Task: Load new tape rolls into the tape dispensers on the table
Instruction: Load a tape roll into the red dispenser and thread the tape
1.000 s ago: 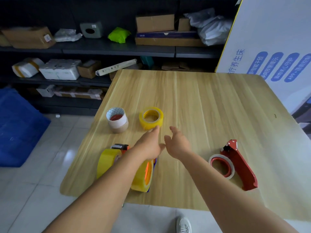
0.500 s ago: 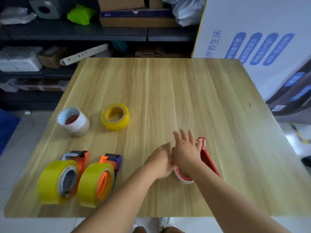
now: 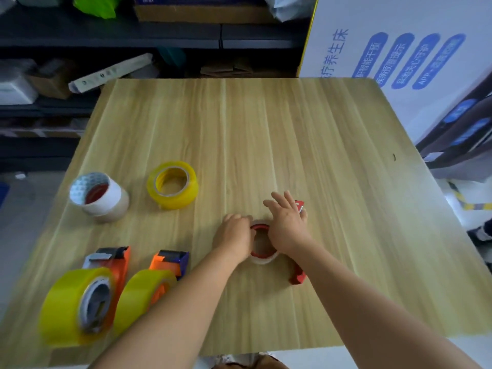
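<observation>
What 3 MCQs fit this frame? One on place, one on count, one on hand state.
1. Where is the loose yellow roll?
A. right of the white roll
B. on the red dispenser
C. on the shelf

2. How many dispensers carry a full yellow roll?
A. none
B. two
C. four

3. The right hand is:
A. a fist
B. fingers spread on the red dispenser
C. lifting a roll

A: it lies flat beside the white roll.
B: both orange ones, near left.
B: fingers straight, palm down.

Both hands (image 3: pixel 237 235) now at red dispenser (image 3: pixel 298 278)
</observation>
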Available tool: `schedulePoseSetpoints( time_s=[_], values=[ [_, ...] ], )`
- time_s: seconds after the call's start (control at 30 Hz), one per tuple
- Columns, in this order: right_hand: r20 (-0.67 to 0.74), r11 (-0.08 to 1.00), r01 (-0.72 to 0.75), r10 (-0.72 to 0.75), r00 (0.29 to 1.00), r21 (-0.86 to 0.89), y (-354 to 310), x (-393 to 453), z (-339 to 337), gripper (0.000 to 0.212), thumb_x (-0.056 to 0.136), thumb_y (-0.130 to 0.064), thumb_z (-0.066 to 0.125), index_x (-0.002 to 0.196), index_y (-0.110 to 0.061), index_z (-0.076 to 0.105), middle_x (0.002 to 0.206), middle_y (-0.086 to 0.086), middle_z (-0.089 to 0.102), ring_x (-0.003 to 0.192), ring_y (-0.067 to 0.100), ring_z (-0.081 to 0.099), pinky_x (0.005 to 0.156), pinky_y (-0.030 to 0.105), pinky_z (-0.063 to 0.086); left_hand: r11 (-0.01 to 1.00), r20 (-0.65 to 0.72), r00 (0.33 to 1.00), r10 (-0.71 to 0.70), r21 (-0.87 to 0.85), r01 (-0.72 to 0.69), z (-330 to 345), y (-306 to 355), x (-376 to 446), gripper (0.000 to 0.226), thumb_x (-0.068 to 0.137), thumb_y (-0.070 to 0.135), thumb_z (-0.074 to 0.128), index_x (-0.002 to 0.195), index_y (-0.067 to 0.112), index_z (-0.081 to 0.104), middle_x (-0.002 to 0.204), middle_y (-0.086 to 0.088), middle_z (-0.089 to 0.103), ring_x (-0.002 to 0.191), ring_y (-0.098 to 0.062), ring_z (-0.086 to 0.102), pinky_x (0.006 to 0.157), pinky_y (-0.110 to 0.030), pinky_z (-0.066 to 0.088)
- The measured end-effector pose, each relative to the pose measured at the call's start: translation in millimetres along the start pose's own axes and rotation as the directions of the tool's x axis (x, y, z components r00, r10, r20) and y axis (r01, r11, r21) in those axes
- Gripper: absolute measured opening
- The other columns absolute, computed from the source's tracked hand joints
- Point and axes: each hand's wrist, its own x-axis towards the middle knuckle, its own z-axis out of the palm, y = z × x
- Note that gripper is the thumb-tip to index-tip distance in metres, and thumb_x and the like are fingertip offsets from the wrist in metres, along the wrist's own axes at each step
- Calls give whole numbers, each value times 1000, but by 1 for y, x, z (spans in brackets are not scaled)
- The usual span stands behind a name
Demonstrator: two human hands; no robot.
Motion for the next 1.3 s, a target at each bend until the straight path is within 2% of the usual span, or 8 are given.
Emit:
schedulePoseSetpoints(
  time_s=[0.17,0.4,0.67,0.8,0.9,1.0,1.17,1.3],
  values=[
    [-20,981,139,-143,989,-134,-13,18,2,46,95,-23,42,141,-23,41,158,0,20,147,22,-4,117,50,0,981,-72,979,-192,24,194,-18,-20,22,20,93,18,47,100,13,66,104,-12,67,96,-33,62,69,-34,44],
    [-10,950,193,-202,979,-245,-20,19,6,36,91,-22,44,124,-30,56,135,-2,53,145,21,2,112,49,-6,964,-163,950,-265,-51,260,-27,-22,26,21,90,23,58,107,11,59,111,-10,62,102,-31,61,76,-37,46],
    [-127,959,205,-232,964,-197,-29,24,3,33,93,-16,46,121,-24,59,105,3,67,129,27,37,108,44,19,946,-158,945,-287,-201,254,-26,-19,20,18,93,19,46,110,16,50,103,-11,65,91,-32,59,66,-34,39],
    [-210,948,257,-294,932,-188,-37,23,-4,28,96,-19,43,119,-22,60,95,0,65,105,24,53,98,39,28,951,-208,946,-249,-235,198,-38,-24,20,12,93,21,46,87,17,56,93,-9,67,76,-27,54,61,-31,36],
    [-231,944,324,-330,915,-62,-50,22,-7,39,98,-32,41,133,-16,49,119,4,64,119,25,51,107,40,26,941,-282,921,-268,-284,187,-56,-31,21,21,94,23,47,83,12,60,83,-9,65,80,-33,58,60,-32,34],
    [-148,923,373,-357,922,96,-74,24,-8,67,93,-44,50,149,-16,26,148,5,40,132,26,40,105,36,31,928,-353,890,-290,-331,171,-79,-45,19,25,95,22,45,95,9,66,92,-14,69,90,-35,61,68,-36,42],
    [-8,878,440,-447,895,188,-126,36,-8,107,72,-50,74,152,-20,10,156,-1,25,135,19,36,97,25,34,904,-482,790,-379,-376,204,-119,-86,4,22,94,23,49,102,12,67,100,-11,70,96,-34,61,74,-35,43],
    [30,824,534,-548,836,189,-172,46,1,109,71,-33,79,152,-15,8,157,3,21,139,19,30,99,14,24,878,-530,729,-433,-429,210,-146,-122,-11,23,93,22,52,84,4,65,82,-17,68,83,-35,61,68,-37,41]
  ],
)
